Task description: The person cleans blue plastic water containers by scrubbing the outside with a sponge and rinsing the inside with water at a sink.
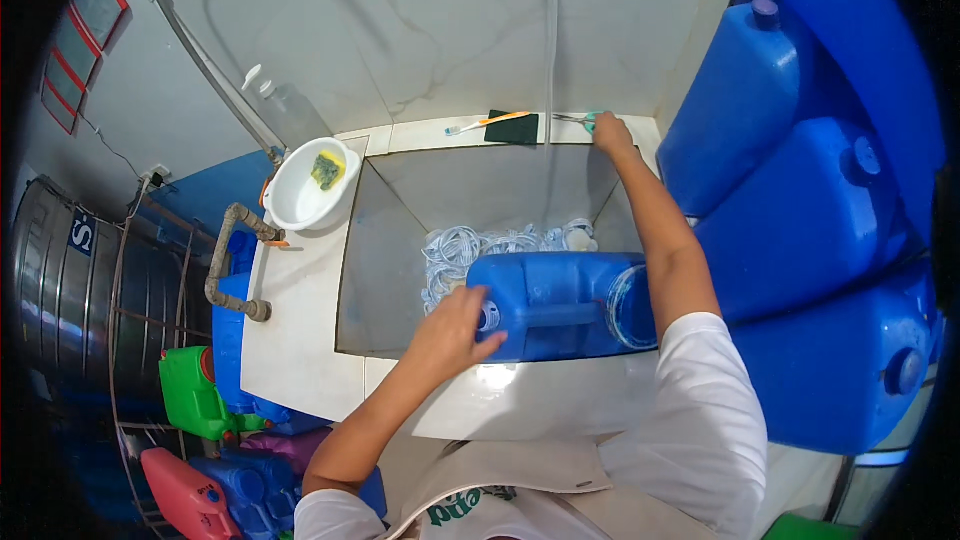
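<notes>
A blue water jug (545, 285) lies on its side across the near part of a tiled basin (385, 285), its wide round opening facing right. My left hand (455, 330) grips the jug's left end, thumb and fingers around the small spout. At the far right corner of the ledge, my right hand (612, 133) is closed on the teal handles of a pair of scissors (572, 119), whose blades point left. To their left, an orange-and-white toothbrush (490, 123) rests across a dark green scouring pad (512, 130). White ring-like pieces (458, 250) lie heaped behind the jug.
On the left ledge stands a white bowl (290, 202) with a yellow-green sponge (327, 171), near a clear pump bottle (290, 110). A hose (549, 40) hangs over the basin. Large blue jugs (800, 215) crowd the right side. A pipe (218, 255) bends beside the left ledge.
</notes>
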Demonstrator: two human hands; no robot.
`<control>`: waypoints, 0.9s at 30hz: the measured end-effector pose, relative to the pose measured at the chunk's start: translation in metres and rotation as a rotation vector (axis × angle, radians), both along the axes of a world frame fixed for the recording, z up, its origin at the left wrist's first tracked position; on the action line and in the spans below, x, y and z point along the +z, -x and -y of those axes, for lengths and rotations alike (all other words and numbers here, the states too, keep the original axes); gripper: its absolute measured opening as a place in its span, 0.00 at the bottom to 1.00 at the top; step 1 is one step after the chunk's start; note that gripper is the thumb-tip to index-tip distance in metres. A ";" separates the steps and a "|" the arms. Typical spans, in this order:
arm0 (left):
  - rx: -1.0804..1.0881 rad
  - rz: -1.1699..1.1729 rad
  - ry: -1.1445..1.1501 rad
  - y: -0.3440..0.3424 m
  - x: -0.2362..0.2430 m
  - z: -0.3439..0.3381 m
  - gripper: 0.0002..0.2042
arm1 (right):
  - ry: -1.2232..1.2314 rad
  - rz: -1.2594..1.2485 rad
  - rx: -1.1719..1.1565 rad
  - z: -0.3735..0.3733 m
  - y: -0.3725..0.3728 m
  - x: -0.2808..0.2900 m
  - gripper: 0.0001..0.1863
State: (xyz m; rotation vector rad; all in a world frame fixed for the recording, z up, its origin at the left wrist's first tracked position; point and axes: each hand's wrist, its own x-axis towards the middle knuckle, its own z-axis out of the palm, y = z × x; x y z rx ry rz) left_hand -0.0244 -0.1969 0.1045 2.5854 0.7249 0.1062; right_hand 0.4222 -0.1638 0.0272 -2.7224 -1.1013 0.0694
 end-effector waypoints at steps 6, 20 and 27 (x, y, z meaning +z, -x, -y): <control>-0.215 0.090 0.067 -0.002 0.000 -0.012 0.22 | -0.056 0.032 0.026 -0.007 -0.029 -0.029 0.13; 0.172 -0.292 0.351 -0.004 0.003 -0.011 0.25 | 0.478 -0.088 0.321 0.029 0.037 0.084 0.15; -0.262 0.537 -0.071 0.004 -0.018 0.002 0.21 | 0.350 -0.126 0.440 0.057 0.111 0.129 0.12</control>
